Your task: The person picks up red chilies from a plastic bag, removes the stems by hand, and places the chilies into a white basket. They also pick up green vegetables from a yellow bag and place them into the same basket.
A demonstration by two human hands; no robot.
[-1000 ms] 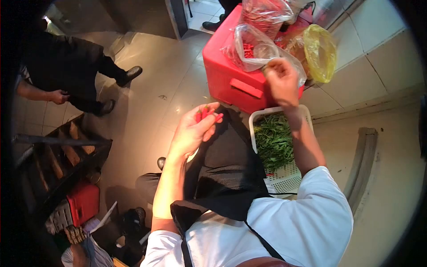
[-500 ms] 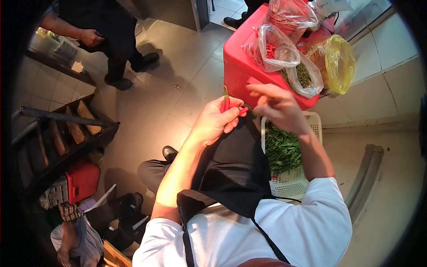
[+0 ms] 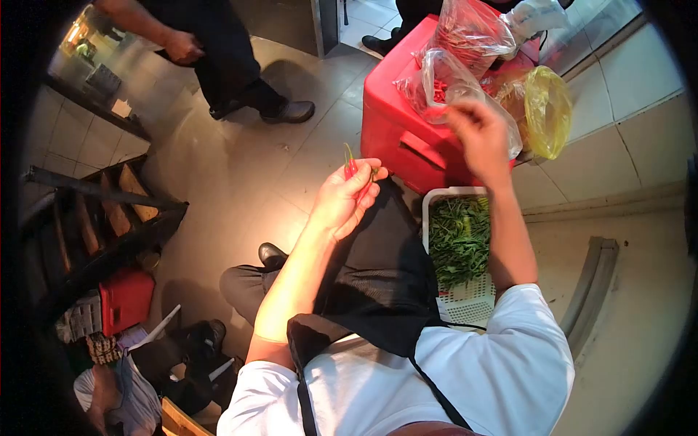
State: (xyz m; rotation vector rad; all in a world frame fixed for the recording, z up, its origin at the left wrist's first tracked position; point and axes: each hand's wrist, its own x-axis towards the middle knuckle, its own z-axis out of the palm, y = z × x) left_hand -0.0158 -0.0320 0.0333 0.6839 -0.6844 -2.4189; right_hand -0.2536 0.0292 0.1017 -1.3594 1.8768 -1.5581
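My left hand (image 3: 347, 198) is closed around a few red chili peppers (image 3: 351, 168), their thin green stems sticking up past the thumb. My right hand (image 3: 480, 142) is over the front edge of the red box, its fingers pinched and partly blurred. A smeared red chili shows at its fingertips, beside the mouth of a clear plastic bag (image 3: 454, 83) with red chilies inside. Behind that bag stands another clear bag (image 3: 476, 33) of red chilies. My right forearm and hand cover part of the bags.
The red box (image 3: 392, 102) carries the bags, including a yellow plastic bag (image 3: 550, 109). Beside my leg is a white basket (image 3: 465, 311) of green leaves (image 3: 459, 243). A person in dark trousers (image 3: 225, 51) stands at upper left; a wooden-stepped rack (image 3: 102, 218) is at left.
My right hand has moved up and away from my left hand to the bags. One red chili no longer shows at my left fingertips. The person at upper left has stepped to the right.
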